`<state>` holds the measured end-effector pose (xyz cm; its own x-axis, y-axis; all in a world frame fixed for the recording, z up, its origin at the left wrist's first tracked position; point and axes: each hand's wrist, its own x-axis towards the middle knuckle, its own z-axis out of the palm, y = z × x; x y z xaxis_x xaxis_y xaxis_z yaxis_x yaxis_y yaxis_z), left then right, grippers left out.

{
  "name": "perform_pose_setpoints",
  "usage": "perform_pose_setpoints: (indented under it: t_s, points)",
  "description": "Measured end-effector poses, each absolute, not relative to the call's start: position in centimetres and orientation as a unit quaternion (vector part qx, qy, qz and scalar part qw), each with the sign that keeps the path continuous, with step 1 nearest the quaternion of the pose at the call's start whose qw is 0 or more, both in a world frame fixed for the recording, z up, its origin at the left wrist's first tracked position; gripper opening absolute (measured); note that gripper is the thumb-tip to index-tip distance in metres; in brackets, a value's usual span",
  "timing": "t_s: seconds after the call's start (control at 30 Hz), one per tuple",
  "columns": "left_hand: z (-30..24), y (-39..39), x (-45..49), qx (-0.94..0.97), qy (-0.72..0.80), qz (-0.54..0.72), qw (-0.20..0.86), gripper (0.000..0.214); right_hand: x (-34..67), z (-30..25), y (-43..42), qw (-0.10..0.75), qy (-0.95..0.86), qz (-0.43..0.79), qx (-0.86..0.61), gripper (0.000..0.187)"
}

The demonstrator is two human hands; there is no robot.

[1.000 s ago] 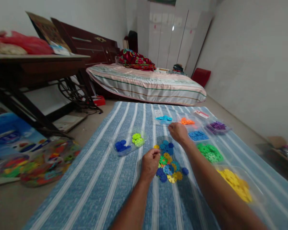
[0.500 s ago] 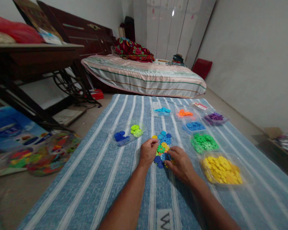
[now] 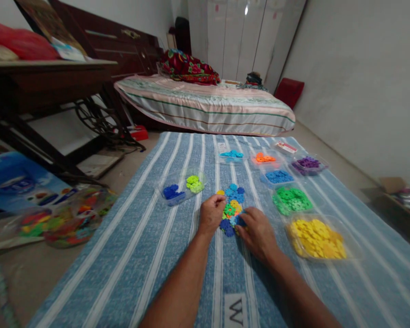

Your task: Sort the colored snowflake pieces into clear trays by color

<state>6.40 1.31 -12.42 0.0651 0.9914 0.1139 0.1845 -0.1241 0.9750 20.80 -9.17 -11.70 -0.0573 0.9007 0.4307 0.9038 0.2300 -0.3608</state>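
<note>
A mixed pile of coloured plastic snowflake discs point(image 3: 232, 205) lies on a blue striped cloth point(image 3: 150, 255). My left hand point(image 3: 211, 215) rests curled at the pile's left edge, fingers closed over discs. My right hand point(image 3: 256, 232) lies on the pile's near right side, fingers bent down onto the pieces. What either hand grips is hidden under the fingers. Clear trays around the pile hold sorted discs: yellow point(image 3: 317, 238), green point(image 3: 290, 199), blue point(image 3: 276, 176), orange point(image 3: 263, 158), purple point(image 3: 307, 163), cyan point(image 3: 231, 155), and dark blue with lime point(image 3: 182, 187).
A mattress point(image 3: 208, 105) lies beyond the cloth's far edge. A dark wooden table point(image 3: 44, 86) with an iron treadle stands at the left. A clear bag of mixed discs point(image 3: 71, 218) lies on the floor at the left. A white wall runs along the right.
My right hand came back from the far trays to the near side of the mixed pile. My left hand stayed at the pile's left edge. The view tilted down a little.
</note>
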Motion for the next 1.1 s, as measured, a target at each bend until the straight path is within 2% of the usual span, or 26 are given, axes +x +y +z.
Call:
perform_pose_setpoints:
  t_s: [0.3,0.47,0.7,1.1]
  points:
    - [-12.1,0.9,6.3,0.573,0.505,0.462,0.451,0.018,19.3,-11.6,-9.3,0.324,-0.751,-0.004,-0.576,0.030]
    - [-11.9,0.8,6.1,0.582,0.507,0.472,0.425,0.017,21.6,-11.8,-8.3,0.431,-0.662,0.016,-0.613,0.024]
    - [-10.2,-0.8,4.7,0.623,0.550,0.408,0.377,0.011,24.4,-11.3,-7.7,0.553,-0.431,0.177,-0.691,0.042]
    - [-7.8,-5.0,2.9,0.771,0.526,0.227,0.278,0.016,24.3,-10.6,-7.4,0.566,-0.409,0.214,-0.683,0.051]
